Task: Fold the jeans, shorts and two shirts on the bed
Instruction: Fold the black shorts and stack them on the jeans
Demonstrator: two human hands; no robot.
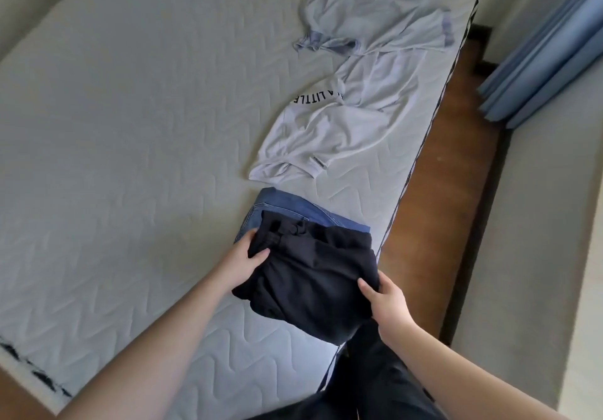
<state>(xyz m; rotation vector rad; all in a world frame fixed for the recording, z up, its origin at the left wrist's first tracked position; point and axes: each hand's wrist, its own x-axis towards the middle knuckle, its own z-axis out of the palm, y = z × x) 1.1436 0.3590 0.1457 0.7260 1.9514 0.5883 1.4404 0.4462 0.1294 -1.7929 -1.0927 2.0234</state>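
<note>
Now the black shorts, soft and bunched into a thick folded bundle, are being set on the folded blue denim jeans near the bed's right edge. The left hand pinches the bundle's left side; the right hand holds its near right corner, each grip closed on cloth. Next, I judge, comes squaring the stack, then the crumpled white lettered shirt and pale blue shirt farther along that edge

Both hands forward, fingers curled, gripping
</note>
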